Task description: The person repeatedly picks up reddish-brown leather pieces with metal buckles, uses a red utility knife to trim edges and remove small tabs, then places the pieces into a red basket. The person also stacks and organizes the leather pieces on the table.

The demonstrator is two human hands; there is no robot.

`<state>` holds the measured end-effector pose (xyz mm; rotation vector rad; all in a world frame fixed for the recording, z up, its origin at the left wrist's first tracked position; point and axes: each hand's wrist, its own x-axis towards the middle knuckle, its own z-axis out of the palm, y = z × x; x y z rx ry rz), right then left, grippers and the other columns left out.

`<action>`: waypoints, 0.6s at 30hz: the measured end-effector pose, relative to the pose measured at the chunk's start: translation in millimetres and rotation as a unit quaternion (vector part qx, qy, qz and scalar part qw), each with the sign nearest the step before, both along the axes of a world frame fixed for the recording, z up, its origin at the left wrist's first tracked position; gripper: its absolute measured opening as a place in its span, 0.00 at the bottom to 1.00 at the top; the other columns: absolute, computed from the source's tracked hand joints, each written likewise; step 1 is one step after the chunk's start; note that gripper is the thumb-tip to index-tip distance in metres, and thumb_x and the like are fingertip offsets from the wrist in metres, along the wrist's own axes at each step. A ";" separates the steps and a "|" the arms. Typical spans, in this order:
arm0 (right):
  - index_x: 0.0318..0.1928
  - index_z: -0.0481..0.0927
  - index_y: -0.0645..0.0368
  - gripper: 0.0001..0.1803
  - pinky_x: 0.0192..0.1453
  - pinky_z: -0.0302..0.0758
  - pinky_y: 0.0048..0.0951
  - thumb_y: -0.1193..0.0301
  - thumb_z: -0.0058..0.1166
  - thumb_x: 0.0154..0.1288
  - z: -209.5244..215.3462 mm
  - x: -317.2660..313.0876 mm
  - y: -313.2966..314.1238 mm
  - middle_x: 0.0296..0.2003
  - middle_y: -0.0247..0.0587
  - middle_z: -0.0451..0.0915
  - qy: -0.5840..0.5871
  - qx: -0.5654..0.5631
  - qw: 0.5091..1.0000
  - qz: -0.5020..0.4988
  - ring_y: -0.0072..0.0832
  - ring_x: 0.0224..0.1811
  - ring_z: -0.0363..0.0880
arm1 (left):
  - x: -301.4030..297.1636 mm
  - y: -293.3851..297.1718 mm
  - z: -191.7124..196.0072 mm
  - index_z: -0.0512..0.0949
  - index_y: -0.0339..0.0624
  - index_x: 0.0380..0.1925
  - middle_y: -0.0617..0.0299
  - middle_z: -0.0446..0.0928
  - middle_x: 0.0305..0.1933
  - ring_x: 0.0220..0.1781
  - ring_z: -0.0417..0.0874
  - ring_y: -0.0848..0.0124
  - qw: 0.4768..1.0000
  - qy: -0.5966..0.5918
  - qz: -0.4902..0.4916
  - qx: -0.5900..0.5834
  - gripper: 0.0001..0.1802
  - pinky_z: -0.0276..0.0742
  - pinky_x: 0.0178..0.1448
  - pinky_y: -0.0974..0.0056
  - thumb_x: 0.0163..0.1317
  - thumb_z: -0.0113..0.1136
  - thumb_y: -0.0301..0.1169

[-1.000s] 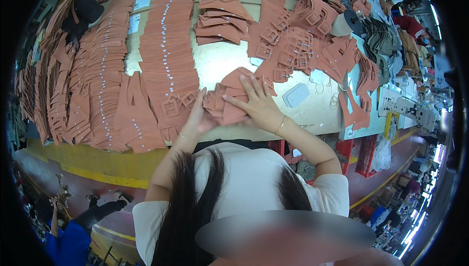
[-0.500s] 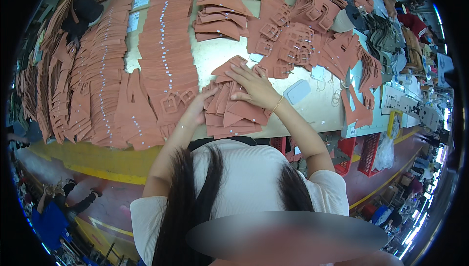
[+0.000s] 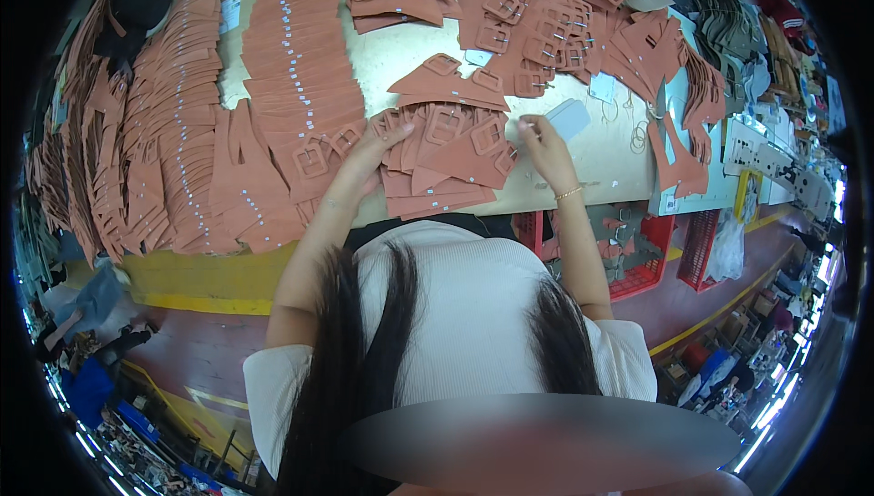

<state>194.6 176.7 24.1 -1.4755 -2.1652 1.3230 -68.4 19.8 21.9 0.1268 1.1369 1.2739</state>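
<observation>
A loose stack of terracotta buckle-strap pieces (image 3: 446, 152), flat and leather-like with covered square buckles, lies on the table in front of me. My left hand (image 3: 384, 143) grips the stack's left edge, thumb on top; the other fingers are partly hidden. Off the right edge is my right hand (image 3: 548, 148), fingers loosely bent and apart, with nothing visible in them. Directly behind the stack, a few similar buckle pieces (image 3: 448, 84) lie overlapping. Small white labels dot the pieces.
Long overlapping rows of terracotta pieces (image 3: 305, 50) cover the table's left side. More buckled pieces (image 3: 546, 36) are heaped at the back right. A pale blue-grey block (image 3: 569, 118) lies beyond my right hand. Red crates (image 3: 646, 264) stand below the table edge.
My right hand has lifted off the top of the stack and moved right. The top buckle pieces now lie farther back, uncovering more buckles. My left hand has shifted slightly onto the edge.
</observation>
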 end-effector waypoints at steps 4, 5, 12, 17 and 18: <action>0.53 0.76 0.59 0.28 0.48 0.74 0.39 0.52 0.62 0.59 -7.1 -0.3 -32.3 0.42 0.48 0.77 -0.059 0.073 0.994 0.060 0.43 0.42 0.78 | 2.1 -7.9 23.9 0.58 0.36 0.68 0.47 0.70 0.63 0.64 0.72 0.59 0.932 0.345 -0.052 -0.103 0.40 0.69 0.66 0.60 0.61 0.64 0.39; 0.53 0.76 0.58 0.30 0.48 0.74 0.39 0.52 0.64 0.57 -5.9 -2.0 -38.4 0.41 0.47 0.76 -0.093 0.142 0.982 0.088 0.43 0.42 0.78 | -0.4 -13.2 31.6 0.58 0.35 0.68 0.44 0.70 0.63 0.65 0.71 0.58 0.876 0.457 -0.118 -0.100 0.40 0.69 0.66 0.60 0.61 0.64 0.40; 0.46 0.80 0.61 0.20 0.37 0.75 0.30 0.69 0.68 0.53 41.3 -5.3 -33.6 0.37 0.45 0.76 -0.056 0.021 0.996 0.064 0.32 0.32 0.79 | -28.9 16.8 33.4 0.67 0.33 0.62 0.44 0.75 0.57 0.54 0.79 0.60 0.859 0.507 -0.068 -0.029 0.32 0.76 0.54 0.62 0.65 0.59 0.43; 0.38 0.82 0.63 0.08 0.32 0.73 0.25 0.74 0.63 0.58 113.0 -4.7 3.8 0.30 0.40 0.76 0.069 0.044 0.968 0.239 0.27 0.25 0.76 | -47.6 55.6 18.9 0.73 0.34 0.53 0.61 0.77 0.38 0.33 0.76 0.74 0.972 0.203 -0.092 -0.067 0.20 0.74 0.36 0.70 0.69 0.54 0.39; 0.37 0.82 0.63 0.07 0.31 0.72 0.24 0.74 0.62 0.59 125.0 -8.9 10.4 0.29 0.38 0.76 0.103 0.066 0.956 0.268 0.25 0.24 0.76 | -48.6 59.5 18.1 0.73 0.34 0.53 0.61 0.77 0.37 0.33 0.76 0.74 0.976 0.180 -0.105 -0.065 0.20 0.74 0.35 0.71 0.69 0.54 0.38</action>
